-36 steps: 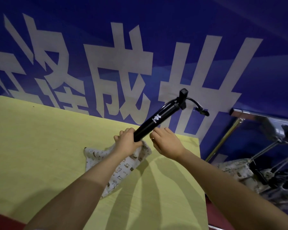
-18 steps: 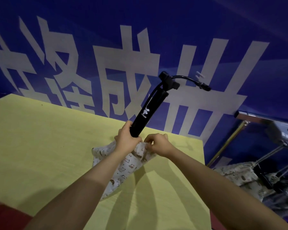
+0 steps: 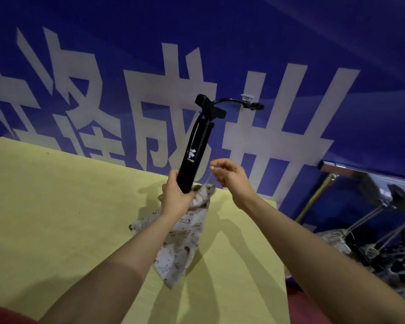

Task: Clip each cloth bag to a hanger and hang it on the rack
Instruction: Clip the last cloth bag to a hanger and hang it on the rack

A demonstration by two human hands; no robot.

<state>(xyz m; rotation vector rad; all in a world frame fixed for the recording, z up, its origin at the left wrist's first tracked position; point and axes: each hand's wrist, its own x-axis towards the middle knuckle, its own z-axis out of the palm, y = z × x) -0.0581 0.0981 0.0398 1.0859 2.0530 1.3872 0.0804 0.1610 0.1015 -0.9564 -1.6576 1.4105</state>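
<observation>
A white printed cloth bag [image 3: 180,239] lies on the yellow table [image 3: 56,206] with its mouth lifted. A black hand pump [image 3: 195,150] stands almost upright with its lower end in the bag's mouth; a thin black hose curls off its top. My left hand [image 3: 175,197] grips the pump's base together with the bag's rim. My right hand [image 3: 229,176] pinches the bag's pale drawstring [image 3: 212,176] and holds it taut above the mouth.
A blue banner with large white characters [image 3: 197,78] hangs behind the table. At the right, a chrome rack rail [image 3: 351,169] carries black hangers [image 3: 393,202] with printed cloth bags [image 3: 332,239] clipped below. The table's right edge is near my right forearm.
The pump has swung from a slant to nearly upright. My right hand went from beside the bag's mouth to pulling the drawstring up and right. The bag's mouth has gathered around the pump.
</observation>
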